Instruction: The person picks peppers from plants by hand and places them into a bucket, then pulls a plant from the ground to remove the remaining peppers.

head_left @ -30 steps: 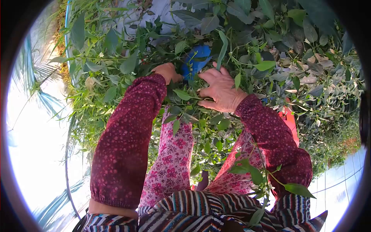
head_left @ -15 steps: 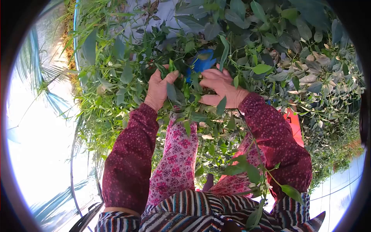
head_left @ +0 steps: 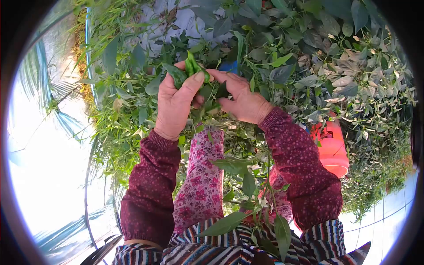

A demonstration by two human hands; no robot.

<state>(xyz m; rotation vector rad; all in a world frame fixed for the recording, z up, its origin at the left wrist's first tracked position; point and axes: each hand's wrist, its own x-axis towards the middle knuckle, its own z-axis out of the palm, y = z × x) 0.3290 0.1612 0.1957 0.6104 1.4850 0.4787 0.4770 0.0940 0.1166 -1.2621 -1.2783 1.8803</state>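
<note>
Several green peppers (head_left: 190, 66) are bunched in my left hand (head_left: 176, 99), thumb pressed over them and tips pointing up. My right hand (head_left: 243, 97) is just to the right, its fingers reaching to the peppers and closed around part of the leafy pepper plant (head_left: 210, 95). What exactly those right fingertips pinch is partly covered by leaves. Both wrists come out of dark red flowered sleeves. A blue object (head_left: 229, 66) shows in part behind the right fingers.
A red plastic container (head_left: 332, 148) stands among the plants to the right of my right arm. A leafy branch (head_left: 249, 183) hangs close in front of my body. Dense foliage lies all around, with plastic sheeting (head_left: 44, 154) at the left.
My hands have come together, the left with its peppers lifted into plainer sight. The right hand has moved left to them. More of the red container shows now.
</note>
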